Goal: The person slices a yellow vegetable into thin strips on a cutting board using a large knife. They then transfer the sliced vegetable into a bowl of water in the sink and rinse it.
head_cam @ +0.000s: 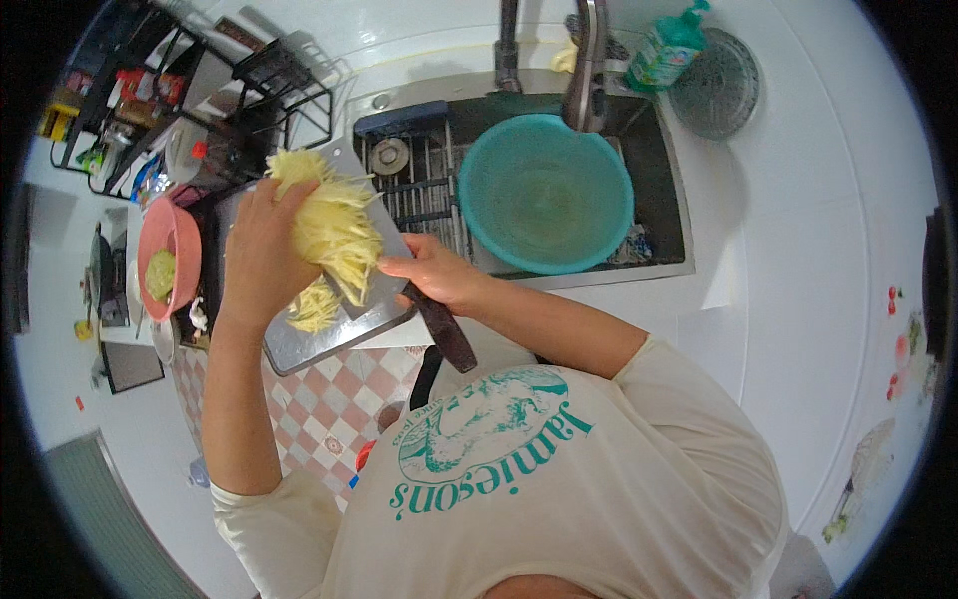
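My left hand (269,251) cups a big heap of pale yellow shreds (337,224), which look like potato, against the broad blade of a cleaver (388,224). My right hand (443,275) grips the cleaver where the blade meets its dark handle (447,333), thumb lying on the blade by the shreds. Under the blade is a metal cutting board (340,344), partly hidden. A smaller pile of shreds (314,307) rests on the board near my left wrist.
Right of the board, a teal basin (473,217) with cloudy liquid stands in the sink (677,217), below a faucet (585,90). A slatted drain rack (419,187) lies beside it. Leftward are a pink bowl (187,258) holding a pale green lump, and a black shelf rack (288,90).
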`<state>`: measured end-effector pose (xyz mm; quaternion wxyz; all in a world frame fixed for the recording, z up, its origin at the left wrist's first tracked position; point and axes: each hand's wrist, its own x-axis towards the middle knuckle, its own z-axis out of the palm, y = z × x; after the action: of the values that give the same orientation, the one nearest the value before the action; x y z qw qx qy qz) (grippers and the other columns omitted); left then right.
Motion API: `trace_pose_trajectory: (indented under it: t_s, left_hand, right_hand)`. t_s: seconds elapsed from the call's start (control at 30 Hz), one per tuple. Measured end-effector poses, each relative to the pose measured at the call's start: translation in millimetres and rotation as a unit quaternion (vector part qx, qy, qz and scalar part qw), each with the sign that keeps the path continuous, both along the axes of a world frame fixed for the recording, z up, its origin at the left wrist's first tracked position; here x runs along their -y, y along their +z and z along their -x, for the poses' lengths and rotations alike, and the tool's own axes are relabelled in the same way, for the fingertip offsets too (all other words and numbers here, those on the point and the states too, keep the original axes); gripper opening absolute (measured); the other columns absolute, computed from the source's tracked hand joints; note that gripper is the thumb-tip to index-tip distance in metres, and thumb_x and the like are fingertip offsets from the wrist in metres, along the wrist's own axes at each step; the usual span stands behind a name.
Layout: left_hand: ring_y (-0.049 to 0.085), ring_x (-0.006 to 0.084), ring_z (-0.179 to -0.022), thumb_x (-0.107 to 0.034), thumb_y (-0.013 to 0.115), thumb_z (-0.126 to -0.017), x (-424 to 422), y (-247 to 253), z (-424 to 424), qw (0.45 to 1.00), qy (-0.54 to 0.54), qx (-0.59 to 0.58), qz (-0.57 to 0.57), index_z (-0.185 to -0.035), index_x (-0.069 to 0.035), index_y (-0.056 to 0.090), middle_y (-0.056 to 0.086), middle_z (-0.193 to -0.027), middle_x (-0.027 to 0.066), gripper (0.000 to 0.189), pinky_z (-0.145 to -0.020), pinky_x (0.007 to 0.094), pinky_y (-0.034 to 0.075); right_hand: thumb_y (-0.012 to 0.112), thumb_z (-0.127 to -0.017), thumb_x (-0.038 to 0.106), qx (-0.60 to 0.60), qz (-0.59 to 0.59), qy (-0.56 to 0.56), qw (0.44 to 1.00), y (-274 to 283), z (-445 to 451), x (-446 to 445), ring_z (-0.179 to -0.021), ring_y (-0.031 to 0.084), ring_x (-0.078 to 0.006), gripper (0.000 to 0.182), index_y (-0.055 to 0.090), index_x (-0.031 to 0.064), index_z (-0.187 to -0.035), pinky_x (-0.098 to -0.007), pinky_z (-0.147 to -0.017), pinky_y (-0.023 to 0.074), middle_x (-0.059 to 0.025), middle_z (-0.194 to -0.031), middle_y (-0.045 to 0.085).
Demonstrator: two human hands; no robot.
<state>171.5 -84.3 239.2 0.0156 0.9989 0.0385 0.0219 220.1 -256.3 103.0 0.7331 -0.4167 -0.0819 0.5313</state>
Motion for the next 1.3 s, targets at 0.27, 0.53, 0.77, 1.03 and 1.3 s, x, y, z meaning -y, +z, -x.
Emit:
trace_pose_trajectory:
  t_s: [0.27,0.53,0.77,1.03,1.3]
  left_hand:
    - [0.052,0.0373,-0.111,-0.016,0.082,-0.055,99.3,-49.2,-112.1,0.981,-0.169,-0.027,0.086,-0.124,-0.013,0.056,0.053,-0.120,0.0187,0.073,-0.093,0.0428,0.046]
    - [0.045,0.0374,-0.122,-0.030,0.085,-0.058,161.6,-221.1,-164.0,0.954,-0.139,-0.105,0.245,-0.130,-0.013,0.053,0.047,-0.131,0.0190,0.080,-0.101,0.0435,0.041]
    - [0.037,0.0345,-0.132,-0.026,0.063,-0.087,182.8,-255.7,-157.0,0.890,-0.171,-0.173,0.385,-0.133,-0.006,0.051,0.040,-0.143,0.0167,0.052,-0.110,0.0415,0.031]
    - [0.016,0.0314,-0.144,-0.040,0.032,-0.101,224.2,-230.4,-131.9,0.783,-0.179,-0.162,0.574,-0.150,-0.003,0.017,0.017,-0.155,0.0177,0.062,-0.116,0.0393,0.013]
    - [0.016,0.0378,-0.142,-0.038,0.031,-0.101,223.1,-256.2,-145.3,0.848,-0.282,0.000,0.449,-0.151,-0.004,0.013,0.016,-0.154,0.0204,0.063,-0.116,0.0429,0.013]
  right_hand:
    - [0.061,-0.091,0.019,-0.017,0.146,-0.171,0.974,-0.2,-45.4,135.8,-0.064,0.055,-0.0074,0.026,0.057,0.0009,-0.111,-0.0216,-0.048,0.0442,-0.0043,-0.089,0.062]
    - [0.059,-0.085,0.010,-0.046,0.320,-0.224,0.919,-74.8,-93.9,218.5,-0.057,0.056,-0.0125,0.020,0.052,0.0026,-0.103,-0.0239,-0.048,0.0462,-0.0064,-0.081,0.058]
    - [0.057,-0.081,0.009,-0.065,0.333,-0.230,0.912,-90.5,-135.2,220.2,-0.061,0.056,-0.0162,0.016,0.050,0.0028,-0.094,-0.0287,-0.055,0.0471,-0.0065,-0.080,0.055]
    - [0.052,-0.084,0.020,-0.061,0.291,-0.256,0.920,-82.0,-145.8,205.1,-0.074,0.053,-0.0149,0.019,0.056,0.0053,-0.094,-0.0292,-0.067,0.0432,-0.0038,-0.081,0.056]
    - [0.050,-0.080,0.017,0.018,0.318,-0.178,0.931,-48.1,-143.4,204.9,-0.065,0.052,-0.0155,0.016,0.056,0.0052,-0.089,-0.0302,-0.058,0.0420,-0.0048,-0.078,0.055]
